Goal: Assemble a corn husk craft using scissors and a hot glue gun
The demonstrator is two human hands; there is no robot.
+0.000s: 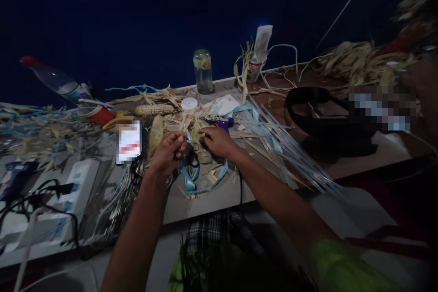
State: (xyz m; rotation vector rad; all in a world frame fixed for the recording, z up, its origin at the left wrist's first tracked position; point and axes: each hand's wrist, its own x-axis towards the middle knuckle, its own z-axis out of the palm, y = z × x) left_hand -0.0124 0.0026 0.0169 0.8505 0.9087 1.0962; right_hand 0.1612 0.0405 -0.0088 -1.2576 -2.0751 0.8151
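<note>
My left hand [170,149] is closed, with thumb and fingers pinched together. Whatever sits in the pinch is too small and dim to name. To its right, my right hand [218,140] has its fingers bent and drawn together over pale husk scraps; I cannot make out what they hold. Scissors [189,135] lie between the two hands, blades pointing away from me. Light-blue ribbon [190,181] curls on the table just below the hands. Right behind my right hand rests a blue glue gun [224,122] with a small red light.
Corn cobs [153,109], a white lid [189,104] and a clear bottle [203,73] stand or lie behind. Clear glue sticks [290,148] spread rightward near a black stand [318,118]. Leftward are a phone [129,141], wires [118,205] and a power strip [77,187].
</note>
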